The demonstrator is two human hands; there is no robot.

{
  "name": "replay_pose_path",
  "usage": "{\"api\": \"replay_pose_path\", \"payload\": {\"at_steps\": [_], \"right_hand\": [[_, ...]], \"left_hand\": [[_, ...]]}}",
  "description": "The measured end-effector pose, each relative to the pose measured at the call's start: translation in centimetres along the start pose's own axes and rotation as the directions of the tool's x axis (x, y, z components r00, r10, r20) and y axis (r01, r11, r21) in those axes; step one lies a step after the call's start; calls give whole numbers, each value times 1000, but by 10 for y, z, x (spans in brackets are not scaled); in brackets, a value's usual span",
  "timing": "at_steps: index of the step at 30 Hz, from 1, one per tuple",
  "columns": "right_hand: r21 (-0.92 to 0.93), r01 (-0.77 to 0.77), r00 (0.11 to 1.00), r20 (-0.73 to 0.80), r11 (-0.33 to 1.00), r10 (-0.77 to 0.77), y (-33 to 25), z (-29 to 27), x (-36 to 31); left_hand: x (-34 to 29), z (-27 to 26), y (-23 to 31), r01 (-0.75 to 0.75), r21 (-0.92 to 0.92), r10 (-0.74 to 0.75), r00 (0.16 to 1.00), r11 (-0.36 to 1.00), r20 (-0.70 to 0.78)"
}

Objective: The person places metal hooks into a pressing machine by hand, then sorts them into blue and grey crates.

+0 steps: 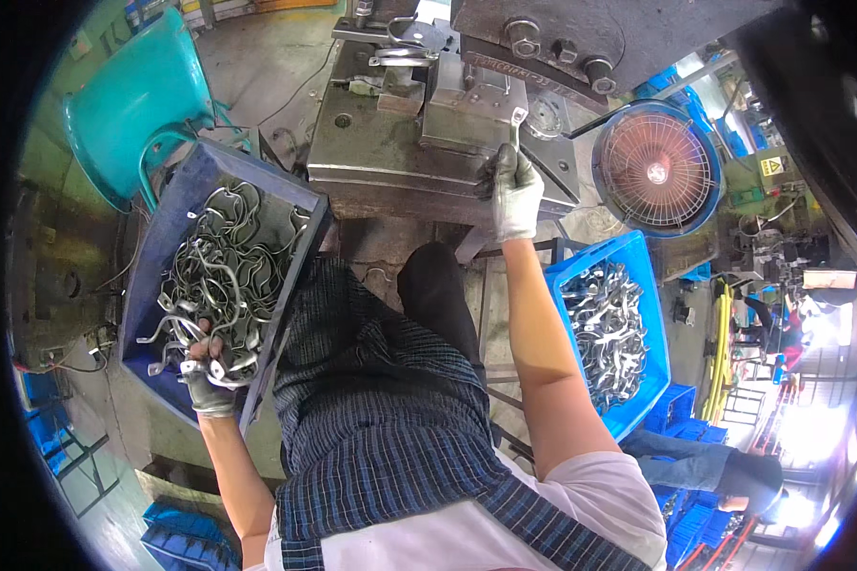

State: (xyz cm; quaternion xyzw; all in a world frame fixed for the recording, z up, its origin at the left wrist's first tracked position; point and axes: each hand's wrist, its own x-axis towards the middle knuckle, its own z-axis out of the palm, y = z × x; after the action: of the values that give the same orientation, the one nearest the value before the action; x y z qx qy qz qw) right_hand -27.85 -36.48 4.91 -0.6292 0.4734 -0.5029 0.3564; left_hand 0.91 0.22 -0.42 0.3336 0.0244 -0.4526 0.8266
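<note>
My right hand [517, 197], in a pale work glove with dark fingertips, is closed on a slim metal piece [517, 122]. Its flattened end, which seems to have a hole, points up beside the press's steel die block [471, 112]. Down in the dark blue bin [295, 186] on the left, my gloved left hand [208, 381] has its fingers curled around a curved metal bracket [221, 366]. Many similar bent metal brackets [243, 228] lie tangled in that bin. One bent bracket [405, 57] rests at the back of the die.
A bright blue bin [659, 343] full of shiny metal parts [605, 333] stands to my right. Beyond it is a round caged fan [657, 171]. The heavy upper press block [628, 38] overhangs the die. A teal chair [143, 105] stands at left; another person's legs [686, 457] show at lower right.
</note>
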Motion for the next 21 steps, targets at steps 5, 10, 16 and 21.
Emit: {"api": "replay_pose_path", "payload": {"at_steps": [5, 10, 16, 21], "right_hand": [[2, -72, 997, 2, 997, 72, -4, -6, 2], [87, -74, 997, -19, 993, 76, -10, -10, 5], [-139, 45, 989, 147, 989, -24, -62, -18, -16], [242, -347, 675, 735, 906, 62, -81, -10, -72]], "left_hand": [[-5, 26, -10, 295, -120, -261, 935, 948, 239], [6, 68, -42, 503, -154, -385, 795, 850, 469], [-3, 107, -64, 580, -324, -402, 783, 747, 475], [1, 116, -76, 673, -323, -458, 709, 665, 536]]}}
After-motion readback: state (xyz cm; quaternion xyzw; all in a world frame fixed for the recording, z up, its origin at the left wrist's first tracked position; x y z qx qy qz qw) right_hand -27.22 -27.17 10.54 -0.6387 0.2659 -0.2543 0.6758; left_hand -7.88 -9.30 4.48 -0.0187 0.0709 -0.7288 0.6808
